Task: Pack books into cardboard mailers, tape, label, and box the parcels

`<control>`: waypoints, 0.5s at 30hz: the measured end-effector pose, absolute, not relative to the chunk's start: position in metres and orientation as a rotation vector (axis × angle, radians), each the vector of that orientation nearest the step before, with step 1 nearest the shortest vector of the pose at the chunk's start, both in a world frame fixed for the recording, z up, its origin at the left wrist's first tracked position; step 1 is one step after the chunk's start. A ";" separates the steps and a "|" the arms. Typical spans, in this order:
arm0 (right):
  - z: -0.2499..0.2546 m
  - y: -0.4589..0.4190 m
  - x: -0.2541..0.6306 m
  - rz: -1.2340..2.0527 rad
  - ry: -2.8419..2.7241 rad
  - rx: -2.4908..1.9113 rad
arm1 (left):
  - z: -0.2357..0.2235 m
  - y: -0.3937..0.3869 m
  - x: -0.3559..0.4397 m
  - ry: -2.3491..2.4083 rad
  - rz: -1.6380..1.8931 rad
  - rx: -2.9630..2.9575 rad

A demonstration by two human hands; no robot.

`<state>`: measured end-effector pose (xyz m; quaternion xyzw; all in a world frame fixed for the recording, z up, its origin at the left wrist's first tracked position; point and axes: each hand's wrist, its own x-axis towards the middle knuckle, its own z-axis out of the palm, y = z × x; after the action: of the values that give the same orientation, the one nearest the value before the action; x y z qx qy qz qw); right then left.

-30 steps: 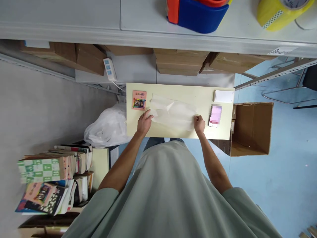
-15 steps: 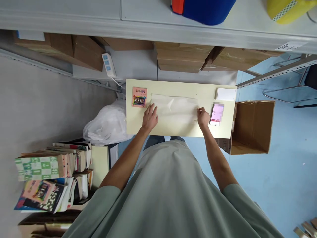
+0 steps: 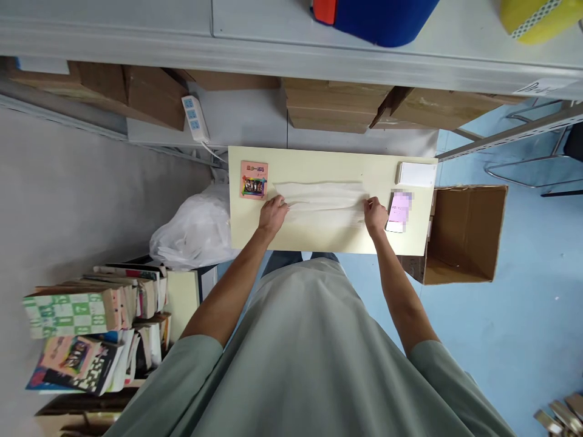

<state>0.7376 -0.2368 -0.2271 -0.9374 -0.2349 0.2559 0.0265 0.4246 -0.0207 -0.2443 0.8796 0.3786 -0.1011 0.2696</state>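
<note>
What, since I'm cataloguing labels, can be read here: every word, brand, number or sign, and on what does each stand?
Nothing reads with certainty.
Pink booklet beside the left hand: title, too small.
Phone: screen digits, blurred.
Shelf-edge label: marks, blurred.
Green-checked book: print, too small.
Stacked pink booklet: title, too small.
White sheet: none visible.

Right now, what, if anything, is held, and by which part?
A white sheet, by its ends: left hand at one, right hand at the other.
</note>
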 end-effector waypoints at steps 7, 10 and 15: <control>-0.229 -0.239 0.723 0.491 -0.816 -2.778 | -0.236 -0.028 0.420 1.085 -0.140 2.366; -0.232 -0.228 0.695 0.444 -1.102 -2.588 | -0.231 -0.037 0.437 1.003 -0.122 2.385; -0.246 -0.191 0.636 0.681 -1.488 -2.372 | -0.239 -0.073 0.479 0.860 -0.124 2.339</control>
<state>0.6355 -0.1910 -0.2464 -0.8162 -0.5120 0.2344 0.1295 0.4793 -0.0730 -0.2386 0.8888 0.3269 -0.0470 0.3177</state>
